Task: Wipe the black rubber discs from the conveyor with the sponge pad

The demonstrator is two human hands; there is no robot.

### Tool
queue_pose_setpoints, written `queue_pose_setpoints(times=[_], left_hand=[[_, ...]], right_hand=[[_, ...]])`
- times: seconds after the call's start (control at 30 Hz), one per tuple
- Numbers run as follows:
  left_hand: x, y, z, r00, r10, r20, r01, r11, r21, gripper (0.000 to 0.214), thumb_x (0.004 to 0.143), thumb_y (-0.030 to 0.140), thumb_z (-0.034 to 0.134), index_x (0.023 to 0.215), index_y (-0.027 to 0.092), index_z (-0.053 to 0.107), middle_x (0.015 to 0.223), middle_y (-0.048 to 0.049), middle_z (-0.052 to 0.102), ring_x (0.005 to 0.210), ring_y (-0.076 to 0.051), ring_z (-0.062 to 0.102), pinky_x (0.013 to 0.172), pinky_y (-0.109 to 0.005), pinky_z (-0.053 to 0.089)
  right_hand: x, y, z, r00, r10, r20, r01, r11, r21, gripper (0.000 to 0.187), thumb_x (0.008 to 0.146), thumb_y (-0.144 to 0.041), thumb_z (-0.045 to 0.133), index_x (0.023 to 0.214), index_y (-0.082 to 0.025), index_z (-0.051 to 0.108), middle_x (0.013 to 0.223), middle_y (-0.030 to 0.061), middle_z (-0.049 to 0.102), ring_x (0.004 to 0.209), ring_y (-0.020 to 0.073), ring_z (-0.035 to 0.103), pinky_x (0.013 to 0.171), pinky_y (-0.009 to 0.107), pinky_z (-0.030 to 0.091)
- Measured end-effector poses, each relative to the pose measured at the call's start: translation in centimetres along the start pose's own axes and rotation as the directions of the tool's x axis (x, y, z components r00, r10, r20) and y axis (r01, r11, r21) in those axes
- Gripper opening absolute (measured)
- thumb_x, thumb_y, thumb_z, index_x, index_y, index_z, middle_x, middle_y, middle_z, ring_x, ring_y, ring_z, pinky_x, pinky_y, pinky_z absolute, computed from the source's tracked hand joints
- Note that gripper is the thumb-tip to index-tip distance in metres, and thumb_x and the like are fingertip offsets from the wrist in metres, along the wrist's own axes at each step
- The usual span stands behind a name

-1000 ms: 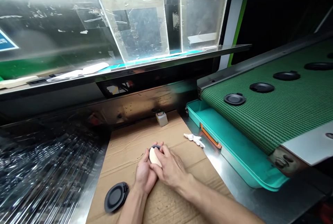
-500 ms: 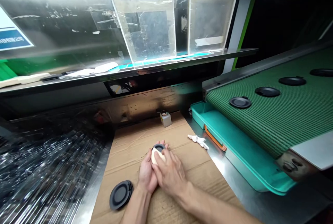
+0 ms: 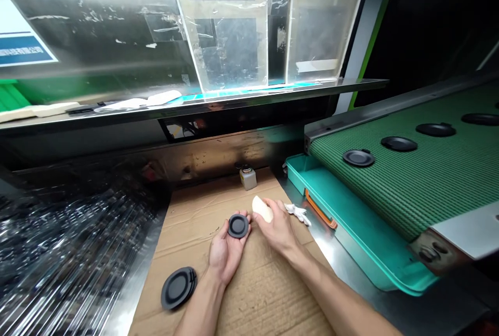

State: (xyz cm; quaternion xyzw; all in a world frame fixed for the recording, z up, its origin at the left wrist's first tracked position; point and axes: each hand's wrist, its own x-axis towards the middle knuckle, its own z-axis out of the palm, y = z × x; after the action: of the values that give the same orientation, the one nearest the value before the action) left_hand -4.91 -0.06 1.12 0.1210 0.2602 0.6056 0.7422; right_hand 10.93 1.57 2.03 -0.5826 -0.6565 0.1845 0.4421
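A round black plastic lid point(image 3: 238, 226) rests in my left hand point(image 3: 226, 253), face up, with the thumb and fingers around its edge. My right hand point(image 3: 279, 229) grips a cream-coloured pad point(image 3: 262, 209), which looks like a sponge or folded cloth. The pad is to the right of the lid and apart from it. A short stack of similar black lids point(image 3: 177, 289) lies on the cardboard sheet point(image 3: 268, 284), left of my left forearm. Beyond my hands stands a small pale square bottle point(image 3: 248, 178) with a dark neck.
On the right, a green conveyor belt point(image 3: 429, 175) carries several black lids, with a teal tray point(image 3: 351, 242) with an orange latch beneath its end. White gloves point(image 3: 298, 214) lie at the cardboard's right edge. Clear plastic-like pieces point(image 3: 78, 253) fill the left. A metal ledge point(image 3: 234, 101) crosses the back.
My right hand has lifted the pad off the lid and moved to the right, uncovering the lid in my left hand. The lids on the belt appear slightly shifted as the view moved.
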Motion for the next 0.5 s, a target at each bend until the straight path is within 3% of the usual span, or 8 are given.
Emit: queue_pose_setpoints(times=[0.17, 0.5], left_hand=[[0.1, -0.1, -0.3, 1.000, 0.011, 0.004, -0.011, 1.000, -0.002, 0.030, 0.092, 0.021, 0.047, 0.118, 0.013, 0.059, 0.125, -0.0161, 0.060, 0.117, -0.027, 0.056, 0.097, -0.043, 0.050], [-0.5, -0.5, 0.4, 0.999, -0.034, 0.027, 0.032, 0.997, 0.066, 0.034, 0.090, 0.028, 0.051, 0.123, 0.018, 0.058, 0.124, -0.0114, 0.061, 0.116, -0.025, 0.057, 0.105, -0.043, 0.041]], right_hand=[[-1.3, -1.2, -0.6, 0.955, -0.108, 0.277, 0.089, 0.993, 0.082, 0.037, 0.080, -0.037, 0.064, 0.114, -0.023, 0.059, 0.106, 0.0055, 0.060, 0.097, 0.0182, 0.057, 0.087, 0.029, 0.043], [-1.9, -3.4, -0.9, 0.909, -0.126, 0.398, 0.118, 0.992, 0.046, 0.030, 0.091, -0.045, 0.049, 0.113, -0.025, 0.055, 0.105, 0.0027, 0.064, 0.094, 0.0169, 0.060, 0.078, 0.025, 0.042]])
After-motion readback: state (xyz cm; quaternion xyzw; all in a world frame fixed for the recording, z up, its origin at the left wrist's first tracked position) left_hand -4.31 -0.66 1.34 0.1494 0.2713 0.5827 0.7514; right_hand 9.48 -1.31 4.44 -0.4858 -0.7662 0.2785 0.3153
